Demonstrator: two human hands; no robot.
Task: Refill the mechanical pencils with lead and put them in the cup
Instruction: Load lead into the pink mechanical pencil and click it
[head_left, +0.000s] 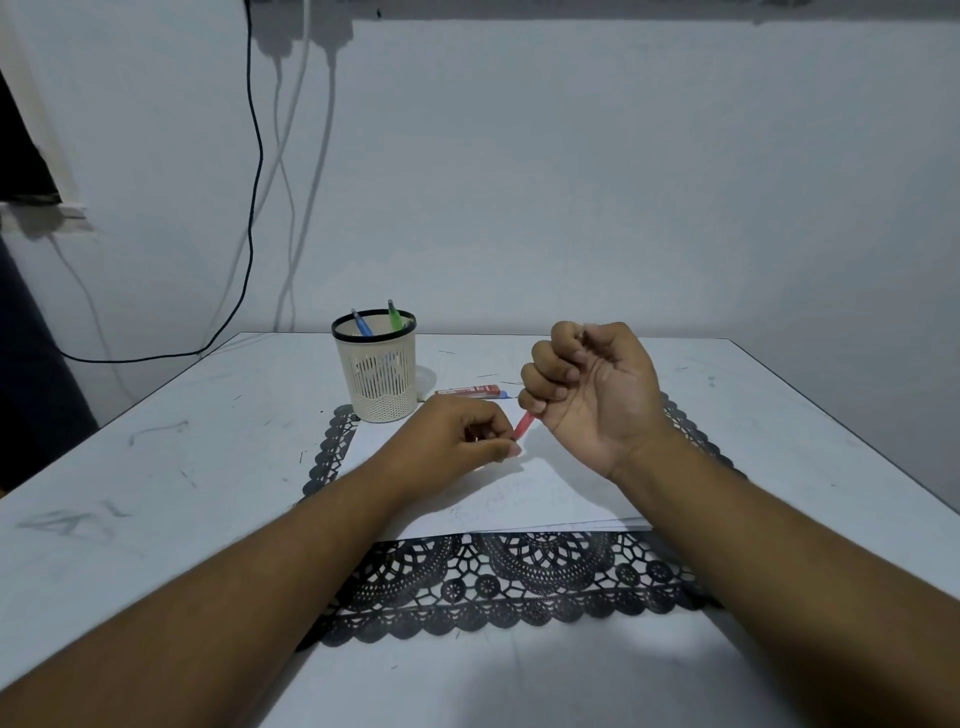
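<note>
My right hand (592, 387) grips a red mechanical pencil (523, 425) in its curled fingers, the pencil's lower end slanting down to the left. My left hand (457, 441) has its fingertips pinched together right at that end; whether it holds a lead is too small to tell. A cream mesh cup (379, 366) with a black rim stands behind my left hand and holds a blue pencil (362, 323) and a green pencil (395, 315). A red lead case (470, 391) lies flat to the right of the cup.
White paper sheets (519, 493) lie on a black lace mat (519, 582) on the white table (156, 467). Thin stray leads are scattered on the table near the lead case. Cables (254, 182) hang down the wall at the back left.
</note>
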